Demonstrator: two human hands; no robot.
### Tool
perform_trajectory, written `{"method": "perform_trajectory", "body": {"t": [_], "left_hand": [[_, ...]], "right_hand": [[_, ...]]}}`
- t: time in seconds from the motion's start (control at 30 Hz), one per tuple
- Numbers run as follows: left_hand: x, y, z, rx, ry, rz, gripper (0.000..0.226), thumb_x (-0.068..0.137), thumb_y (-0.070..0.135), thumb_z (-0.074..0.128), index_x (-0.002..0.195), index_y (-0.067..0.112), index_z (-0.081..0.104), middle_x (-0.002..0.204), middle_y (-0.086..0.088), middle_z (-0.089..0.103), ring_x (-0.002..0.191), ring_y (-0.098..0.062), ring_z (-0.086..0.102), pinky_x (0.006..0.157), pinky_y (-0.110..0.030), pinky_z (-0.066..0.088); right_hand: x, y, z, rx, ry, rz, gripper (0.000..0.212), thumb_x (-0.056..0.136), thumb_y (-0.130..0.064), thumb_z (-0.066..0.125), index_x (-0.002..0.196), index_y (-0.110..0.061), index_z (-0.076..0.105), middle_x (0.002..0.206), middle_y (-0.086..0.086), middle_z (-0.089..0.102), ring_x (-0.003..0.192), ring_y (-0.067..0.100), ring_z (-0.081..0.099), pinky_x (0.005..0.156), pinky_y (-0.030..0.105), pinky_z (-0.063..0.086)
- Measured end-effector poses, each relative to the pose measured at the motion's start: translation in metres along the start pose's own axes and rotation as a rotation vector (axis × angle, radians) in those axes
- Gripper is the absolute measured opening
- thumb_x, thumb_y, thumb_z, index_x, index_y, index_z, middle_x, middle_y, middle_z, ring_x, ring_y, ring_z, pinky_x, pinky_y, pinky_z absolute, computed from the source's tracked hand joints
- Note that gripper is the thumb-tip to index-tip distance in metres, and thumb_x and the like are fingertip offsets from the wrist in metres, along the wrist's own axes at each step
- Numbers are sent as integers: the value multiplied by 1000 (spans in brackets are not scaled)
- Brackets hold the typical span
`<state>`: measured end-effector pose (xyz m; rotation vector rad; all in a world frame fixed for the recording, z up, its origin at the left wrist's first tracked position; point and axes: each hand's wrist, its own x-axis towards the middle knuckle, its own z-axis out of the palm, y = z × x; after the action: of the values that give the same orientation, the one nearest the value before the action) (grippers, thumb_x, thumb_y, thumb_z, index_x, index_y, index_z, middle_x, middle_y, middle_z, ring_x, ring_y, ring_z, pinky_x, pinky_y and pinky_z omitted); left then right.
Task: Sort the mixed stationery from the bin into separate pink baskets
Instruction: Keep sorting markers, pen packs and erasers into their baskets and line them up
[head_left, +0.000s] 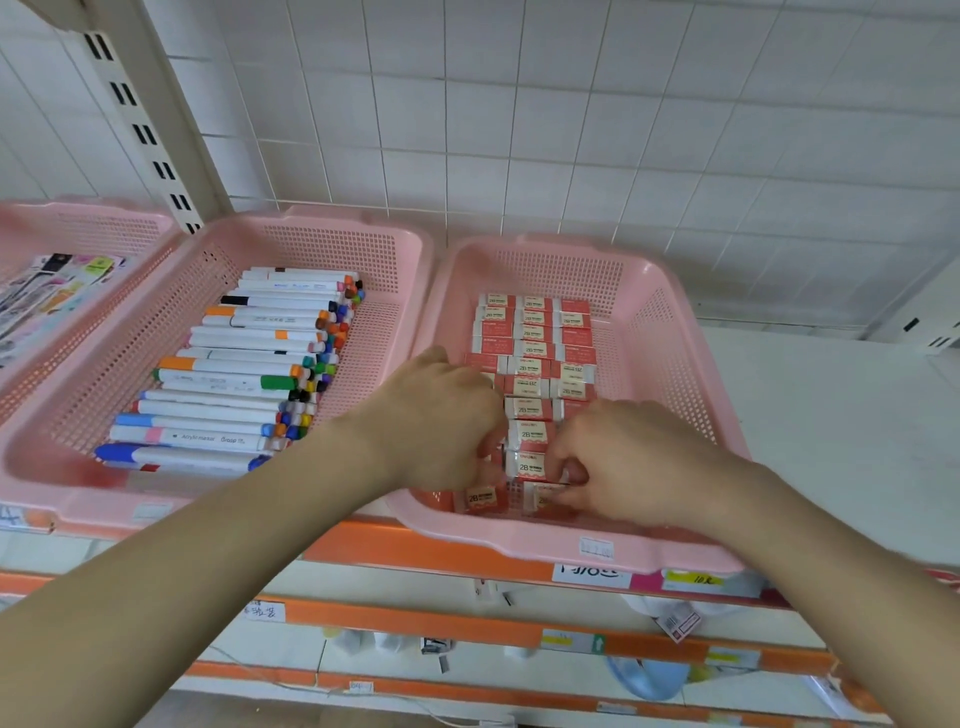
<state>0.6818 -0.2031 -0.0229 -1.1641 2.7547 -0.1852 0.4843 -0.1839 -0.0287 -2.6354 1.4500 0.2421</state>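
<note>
Sorting looks nearly done: markers (234, 384) fill the middle basket (78, 499), and erasers (535, 343) sit in rows in the right basket (519, 545). The bin is out of view. At that basket's front edge the left hand (441, 415) and right hand (623, 457) curl their fingers round erasers. Both baskets rest on a white shelf (831, 415) against a tiled wall (571, 130).

Head-worn view, facing forward and down, near the shelf (831, 415)
</note>
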Motion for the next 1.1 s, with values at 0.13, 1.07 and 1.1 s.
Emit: {"method": "perform_trajectory", "body": {"t": [0.13, 1.07, 1.1], "left_hand": [[-3, 7, 1, 109, -90, 12, 21, 93, 37, 55, 79, 21, 57, 78, 7, 51, 82, -20, 56, 95, -36, 35], [2, -3, -5, 100, -79, -33, 21, 93, 43, 57, 82, 27, 51, 77, 10, 40, 80, -15, 44, 99, -34, 36], [2, -3, -4, 119, -77, -39, 22, 93, 45, 57, 83, 27, 50, 79, 8, 42, 79, -16, 45, 99, -34, 36]], "right_hand": [[-3, -6, 9, -131, 12, 24, 16, 87, -29, 62, 102, -28, 70, 93, -5, 65, 82, 19, 60, 63, 27, 37], [0, 35, -3, -61, 37, 167, 20, 88, -45, 65, 87, -26, 61, 79, -12, 58, 68, 9, 56, 54, 24, 40], [0, 35, -1, -46, 52, 175, 20, 87, -45, 66, 91, -25, 63, 82, -12, 61, 71, 10, 58, 56, 25, 42]]}}
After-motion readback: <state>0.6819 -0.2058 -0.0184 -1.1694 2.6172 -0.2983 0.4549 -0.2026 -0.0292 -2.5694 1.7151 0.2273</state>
